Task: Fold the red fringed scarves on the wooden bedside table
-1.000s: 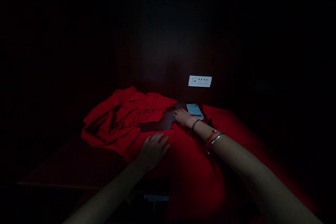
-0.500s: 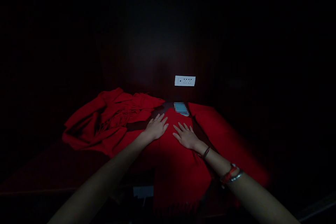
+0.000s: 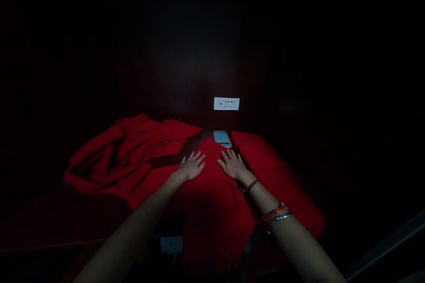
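The table [image 3: 66, 216] is bearing a red scarf [image 3: 215, 203], its fringe hanging at six o'clock, and a rumpled cloth [image 3: 102, 146] at ten. Left hand [image 3: 191, 167] and right hand [image 3: 233, 166] are resting on the scarf, fingers spread wide; even, light palms should be avoiding creases. A phone [image 3: 222, 138] is lying near one.

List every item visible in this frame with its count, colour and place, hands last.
red cloth: count unclear, red; crumpled at left, spread in the middle, flat at right; joins unclear
phone: one, pale blue screen, near the wall
socket plate: one, white, on the dark wall
table: one, dark, under the cloth
unclear object: one, greyish, below the table edge
wristwear: dark, red and silver, right arm
ring: one, left hand
hands: two, left and right, on the middle cloth
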